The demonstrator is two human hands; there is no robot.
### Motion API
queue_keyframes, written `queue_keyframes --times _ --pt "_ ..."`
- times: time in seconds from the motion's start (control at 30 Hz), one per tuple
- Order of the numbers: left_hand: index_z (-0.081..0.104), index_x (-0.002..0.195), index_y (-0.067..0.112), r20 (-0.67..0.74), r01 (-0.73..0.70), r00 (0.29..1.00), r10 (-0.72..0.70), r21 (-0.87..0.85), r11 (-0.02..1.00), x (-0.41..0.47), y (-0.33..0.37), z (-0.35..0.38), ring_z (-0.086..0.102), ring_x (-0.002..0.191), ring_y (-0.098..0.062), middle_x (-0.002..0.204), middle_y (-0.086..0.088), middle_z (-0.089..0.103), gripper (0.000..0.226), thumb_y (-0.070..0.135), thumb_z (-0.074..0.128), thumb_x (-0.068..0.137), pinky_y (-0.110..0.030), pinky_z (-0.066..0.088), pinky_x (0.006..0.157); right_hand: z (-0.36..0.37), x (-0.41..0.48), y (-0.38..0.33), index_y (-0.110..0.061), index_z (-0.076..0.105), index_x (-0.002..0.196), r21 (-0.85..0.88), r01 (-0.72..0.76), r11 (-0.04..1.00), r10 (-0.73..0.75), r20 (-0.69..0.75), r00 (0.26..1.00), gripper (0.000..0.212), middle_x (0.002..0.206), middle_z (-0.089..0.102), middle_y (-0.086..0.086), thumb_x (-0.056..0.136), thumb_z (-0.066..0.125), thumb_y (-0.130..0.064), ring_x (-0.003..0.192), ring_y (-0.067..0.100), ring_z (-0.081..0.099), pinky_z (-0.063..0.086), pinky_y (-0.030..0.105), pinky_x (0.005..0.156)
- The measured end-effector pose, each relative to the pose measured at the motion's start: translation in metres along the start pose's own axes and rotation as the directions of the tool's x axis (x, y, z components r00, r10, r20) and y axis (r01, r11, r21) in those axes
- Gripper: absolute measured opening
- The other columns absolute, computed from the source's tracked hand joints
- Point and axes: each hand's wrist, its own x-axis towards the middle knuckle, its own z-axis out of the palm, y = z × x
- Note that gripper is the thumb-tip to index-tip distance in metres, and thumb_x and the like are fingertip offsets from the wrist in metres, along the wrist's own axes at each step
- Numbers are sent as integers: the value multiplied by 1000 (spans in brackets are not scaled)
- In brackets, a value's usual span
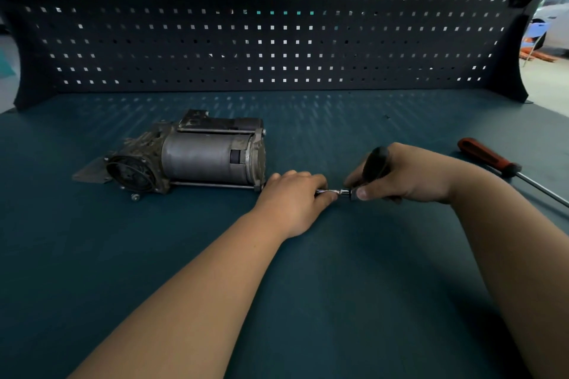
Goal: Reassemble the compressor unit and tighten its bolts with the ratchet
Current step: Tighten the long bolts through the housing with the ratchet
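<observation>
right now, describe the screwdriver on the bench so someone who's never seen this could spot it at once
Start at the dark blue workbench in front of the pegboard and go to its right edge, past the right hand. The screwdriver lies there untouched. Its red-orange handle and long bare metal shaft set it apart from the black-handled tool held in that hand.

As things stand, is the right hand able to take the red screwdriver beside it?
Probably not yet. The right hand grips the ratchet handle, so it is busy. Nothing lies between it and the screwdriver, so the way itself looks free.
</observation>
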Motion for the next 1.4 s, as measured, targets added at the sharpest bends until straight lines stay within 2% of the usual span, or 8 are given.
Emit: queue_keyframes --times 0.1,0.2,0.43,0.67,0.8,0.9,1.07,1.4 --pt "58 102 25 -17 6 1000 -6 -6 1000 -1 0 1 50 104 -21 103 3 60 37 56 38 95 -34 28 80 4 3 5 -24 75 90 54 -10 998 15 -91 996 20 73 65 21 78 71 -39 56 20 50 42 31 55" --pt "58 101 25 -38 14 999 -15 -16 1000 -2 1 1 50 104 -20 102 4 60 37 56 39 94 -34 31 84 14 11 12 -13 69 91 127 -76 989 103 -226 969 20 54 63 -7 94 58 -29 43 14 49 40 22 45" --pt "52 97 25 -56 3 998 -7 -66 998 -5 1 -2 50 101 -21 100 4 61 27 51 44 94 -35 34 83 37 30 15 -13 54 69 19 -296 955 285 -324 902 44 40 57 2 98 42 -44 32 13 48 35 23 44" --pt "55 107 29 1 -10 1000 10 -13 1000 -2 1 -1 52 107 -21 109 4 63 30 51 37 97 -36 32 88 30 24 17 -13 59 68 47 -164 985 170 -353 920 38 48 60 2 93 53 -42 43 15 55 44 26 46" --pt "56 108 29 8 -17 1000 17 -19 1000 -2 0 -1 53 106 -21 108 5 63 31 50 37 97 -36 33 88 13 12 13 -19 67 66 -39 -58 998 42 -335 941 29 49 58 -3 86 66 -40 41 5 51 39 14 43" --pt "57 110 29 2 -14 1000 15 -15 1000 -2 0 -1 53 107 -21 109 4 63 32 50 37 97 -36 33 88 1 4 6 -30 73 79 -160 -38 986 6 -198 980 8 66 69 -8 81 70 -37 57 3 62 49 22 62" --pt "56 110 28 -7 -9 1000 9 0 1000 -1 -1 0 52 106 -22 110 4 63 32 51 37 97 -36 31 87 1 0 -2 -36 71 90 -268 -24 963 -4 -105 994 15 91 68 -17 75 76 -36 87 -1 62 48 24 83" --pt "56 103 28 -16 -6 1000 6 11 1000 0 -1 1 53 105 -20 105 5 63 33 53 37 96 -36 27 84 6 7 11 -17 67 95 22 -33 999 35 -123 992 6 75 72 -6 91 61 -15 66 17 70 53 24 60"
